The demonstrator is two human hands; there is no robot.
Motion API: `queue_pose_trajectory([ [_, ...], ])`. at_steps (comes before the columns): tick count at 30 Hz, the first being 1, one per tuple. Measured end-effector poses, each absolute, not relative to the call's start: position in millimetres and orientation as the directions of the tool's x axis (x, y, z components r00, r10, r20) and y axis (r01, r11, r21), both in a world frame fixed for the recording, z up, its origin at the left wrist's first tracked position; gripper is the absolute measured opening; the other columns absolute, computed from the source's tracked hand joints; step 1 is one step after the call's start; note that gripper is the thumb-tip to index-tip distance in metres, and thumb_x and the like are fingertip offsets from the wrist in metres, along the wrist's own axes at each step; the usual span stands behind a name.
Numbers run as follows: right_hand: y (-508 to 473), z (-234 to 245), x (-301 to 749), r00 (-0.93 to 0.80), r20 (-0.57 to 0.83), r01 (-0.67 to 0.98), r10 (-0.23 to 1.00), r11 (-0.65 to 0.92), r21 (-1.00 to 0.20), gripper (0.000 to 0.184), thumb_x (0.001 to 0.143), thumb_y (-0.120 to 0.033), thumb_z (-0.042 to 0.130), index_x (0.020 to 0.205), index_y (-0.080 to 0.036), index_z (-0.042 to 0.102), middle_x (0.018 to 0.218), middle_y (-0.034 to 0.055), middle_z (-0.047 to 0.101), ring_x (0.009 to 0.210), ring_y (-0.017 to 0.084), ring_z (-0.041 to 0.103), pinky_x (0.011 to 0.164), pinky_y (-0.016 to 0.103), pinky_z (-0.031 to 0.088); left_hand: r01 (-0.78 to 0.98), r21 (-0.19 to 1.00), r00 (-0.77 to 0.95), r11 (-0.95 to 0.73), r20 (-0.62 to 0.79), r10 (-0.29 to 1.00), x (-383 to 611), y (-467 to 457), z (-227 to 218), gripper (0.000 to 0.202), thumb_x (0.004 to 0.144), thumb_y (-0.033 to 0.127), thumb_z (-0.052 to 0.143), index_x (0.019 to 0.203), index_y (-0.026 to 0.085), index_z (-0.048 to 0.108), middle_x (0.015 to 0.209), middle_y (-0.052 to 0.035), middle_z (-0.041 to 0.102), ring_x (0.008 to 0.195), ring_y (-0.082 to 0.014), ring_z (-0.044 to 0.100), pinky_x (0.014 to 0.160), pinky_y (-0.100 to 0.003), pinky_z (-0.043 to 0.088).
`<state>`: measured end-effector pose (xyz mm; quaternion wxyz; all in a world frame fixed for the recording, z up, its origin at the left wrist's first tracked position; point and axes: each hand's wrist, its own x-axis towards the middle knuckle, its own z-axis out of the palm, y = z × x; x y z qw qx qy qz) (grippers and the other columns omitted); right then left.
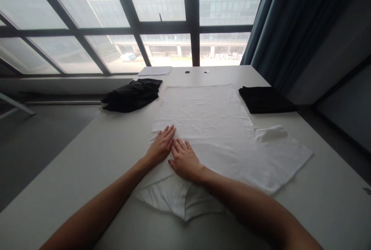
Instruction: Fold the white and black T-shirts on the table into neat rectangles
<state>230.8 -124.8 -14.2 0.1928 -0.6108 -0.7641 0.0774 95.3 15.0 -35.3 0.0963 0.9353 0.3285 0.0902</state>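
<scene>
A white T-shirt [205, 116] lies spread on the white table, its hem toward the window and its collar toward me. One sleeve sticks out to the right, with a rumpled fold beside it. On the left the side of the shirt looks folded inward. My left hand [160, 145] rests flat on the shirt's left part, fingers stretched out. Just right of it, my right hand [185, 159] also lies flat on the cloth, palm down, fingers extended. The two hands touch or nearly touch. My right forearm covers part of the collar area.
A crumpled black garment [133, 95] lies at the table's left edge. On the right sits a folded black cloth [265, 99]. Papers [155, 71] lie at the far end of the table [228, 73], near the window. A dark blue curtain [278, 29] hangs at right.
</scene>
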Motion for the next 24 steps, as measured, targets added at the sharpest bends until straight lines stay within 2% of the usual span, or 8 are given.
queue_pose_trajectory([
  [6,-124.9,-15.3,230.4,-0.182,0.201,0.903,0.962,0.245,-0.354,0.066,0.1,-0.042,0.046,0.151,0.0,0.038,0.16,0.0218,0.036,0.151,0.031,0.026,0.123,0.05,0.018,0.607,0.209,0.773,-0.767,0.069,0.63,94.4,15.0,-34.6,0.059,0.104,0.03,0.019,0.159,0.01,0.027,0.164,-0.0127,0.028,0.153,-0.0251,0.019,0.123,-0.051,0.02],
  [9,-124.1,-16.4,230.8,-0.184,0.199,0.905,0.962,0.245,-0.348,0.064,0.1,-0.042,0.047,0.148,-0.001,0.042,0.157,0.0227,0.039,0.151,0.031,0.027,0.123,0.05,0.018,0.602,0.183,0.78,-0.777,0.073,0.621,95.4,13.1,-33.1,0.062,0.105,0.038,0.019,0.159,0.008,0.024,0.163,-0.0148,0.027,0.153,-0.027,0.018,0.122,-0.053,0.02],
  [14,-123.2,-15.4,233.5,-0.204,0.199,0.901,0.958,0.264,-0.345,0.063,0.099,-0.044,0.047,0.146,-0.002,0.045,0.155,0.0223,0.043,0.15,0.03,0.028,0.123,0.049,0.019,0.58,0.14,0.8,-0.802,0.089,0.594,95.1,11.1,-30.8,0.061,0.107,0.044,0.019,0.158,0.013,0.031,0.164,-0.0138,0.025,0.154,-0.0285,0.017,0.122,-0.055,0.02],
  [24,-124.3,-13.0,234.1,-0.199,0.188,0.897,0.962,0.256,-0.36,0.063,0.099,-0.043,0.047,0.149,-0.003,0.042,0.157,0.0217,0.041,0.151,0.029,0.027,0.123,0.049,0.019,0.589,0.188,0.79,-0.786,0.073,0.609,96.1,11.5,-28.7,0.058,0.107,0.044,0.018,0.158,0.019,0.033,0.164,-0.0102,0.027,0.154,-0.0261,0.019,0.122,-0.054,0.02],
])
